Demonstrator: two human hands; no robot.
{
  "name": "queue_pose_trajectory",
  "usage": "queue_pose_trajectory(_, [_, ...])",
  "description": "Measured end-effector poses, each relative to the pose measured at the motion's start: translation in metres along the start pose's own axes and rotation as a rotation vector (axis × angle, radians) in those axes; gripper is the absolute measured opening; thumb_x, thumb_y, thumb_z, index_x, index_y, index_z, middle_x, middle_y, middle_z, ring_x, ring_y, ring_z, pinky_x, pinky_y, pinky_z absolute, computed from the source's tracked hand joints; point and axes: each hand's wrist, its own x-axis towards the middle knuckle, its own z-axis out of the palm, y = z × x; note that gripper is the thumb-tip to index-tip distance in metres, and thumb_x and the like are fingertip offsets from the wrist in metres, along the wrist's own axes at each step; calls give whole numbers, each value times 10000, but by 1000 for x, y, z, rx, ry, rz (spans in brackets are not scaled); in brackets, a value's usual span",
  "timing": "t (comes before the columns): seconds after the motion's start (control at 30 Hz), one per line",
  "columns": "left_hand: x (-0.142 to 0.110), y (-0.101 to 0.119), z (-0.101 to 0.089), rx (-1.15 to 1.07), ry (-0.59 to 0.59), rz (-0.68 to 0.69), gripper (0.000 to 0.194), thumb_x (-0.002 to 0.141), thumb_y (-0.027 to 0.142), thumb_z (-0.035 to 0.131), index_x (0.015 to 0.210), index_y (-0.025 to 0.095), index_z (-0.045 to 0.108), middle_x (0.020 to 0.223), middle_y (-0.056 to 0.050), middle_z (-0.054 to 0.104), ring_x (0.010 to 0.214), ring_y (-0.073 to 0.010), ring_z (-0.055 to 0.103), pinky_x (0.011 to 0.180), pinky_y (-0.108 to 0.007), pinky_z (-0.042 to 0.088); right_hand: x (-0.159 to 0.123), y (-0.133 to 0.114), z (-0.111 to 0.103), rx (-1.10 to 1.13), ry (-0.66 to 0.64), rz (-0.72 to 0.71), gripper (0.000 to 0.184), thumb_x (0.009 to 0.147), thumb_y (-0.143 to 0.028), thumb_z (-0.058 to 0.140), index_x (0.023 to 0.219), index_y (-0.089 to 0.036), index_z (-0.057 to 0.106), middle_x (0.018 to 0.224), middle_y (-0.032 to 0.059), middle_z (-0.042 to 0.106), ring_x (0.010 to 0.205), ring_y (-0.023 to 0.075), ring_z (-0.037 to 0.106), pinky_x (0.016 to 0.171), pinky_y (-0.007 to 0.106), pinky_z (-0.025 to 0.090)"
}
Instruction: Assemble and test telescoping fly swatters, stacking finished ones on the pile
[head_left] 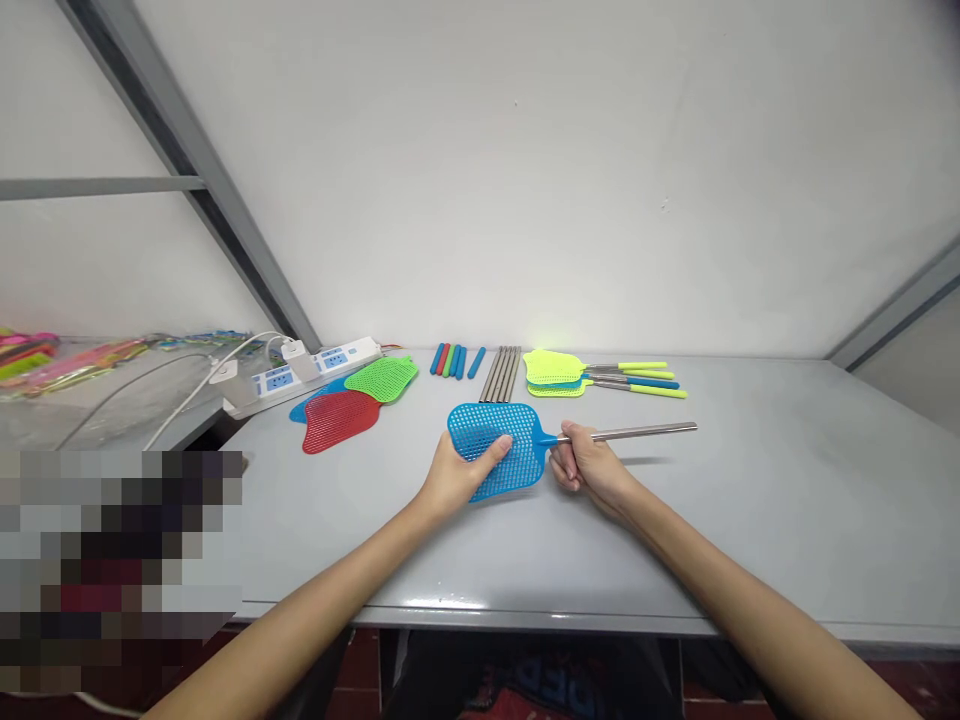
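A blue plastic fly swatter head lies just above the table, its mesh partly covered by my left hand. That hand holds the lower edge of the head, with the thumb across the mesh and the fingers hidden beneath it. My right hand is closed around the joint where the blue neck meets a steel handle, which points to the right. Several loose swatter heads lie to the left, including a red one and a green one.
Behind the hands lie coloured handle grips, several steel rods and stacked yellow-green swatters. A white power strip with plugs sits at the grey table's back left. Colourful packaged items lie further left.
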Motion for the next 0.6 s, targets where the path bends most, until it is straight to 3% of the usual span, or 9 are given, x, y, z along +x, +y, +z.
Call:
queue_pose_trajectory(0.17, [0, 1, 0, -99, -24, -45, 291, 661, 298, 609, 909, 153, 566, 893, -53, 641, 822, -189, 592, 750, -315, 472, -2, -1, 2, 36, 15, 19, 549, 799, -354, 308, 284, -175, 365, 240, -34, 248, 260, 77, 298, 359, 235, 178])
queue_pose_trajectory(0.37, [3, 3, 1, -314, -68, -179, 343, 676, 308, 599, 983, 164, 550, 967, -58, 628, 841, -198, 591, 766, -337, 456, 1, -4, 1, -58, 156, 28, 507, 781, -407, 344, 362, -149, 466, 289, -43, 273, 305, 72, 338, 402, 224, 257])
queue_pose_trajectory(0.5, [6, 5, 0, -461, -110, -258, 353, 734, 399, 503, 965, 143, 575, 924, -70, 643, 827, -208, 596, 769, -346, 445, 0, -9, 0, 13, 214, 41, 360, 745, -401, 416, 505, -149, 505, 390, -38, 386, 354, 71, 357, 422, 218, 284])
queue_pose_trajectory(0.6, [10, 4, -5, -537, -104, -284, 437, 764, 491, 384, 913, 142, 600, 883, -64, 654, 823, -210, 596, 771, -344, 433, -1, -11, -1, 93, 224, 59, 276, 719, -388, 452, 572, -161, 504, 404, -49, 371, 370, 74, 350, 424, 214, 291])
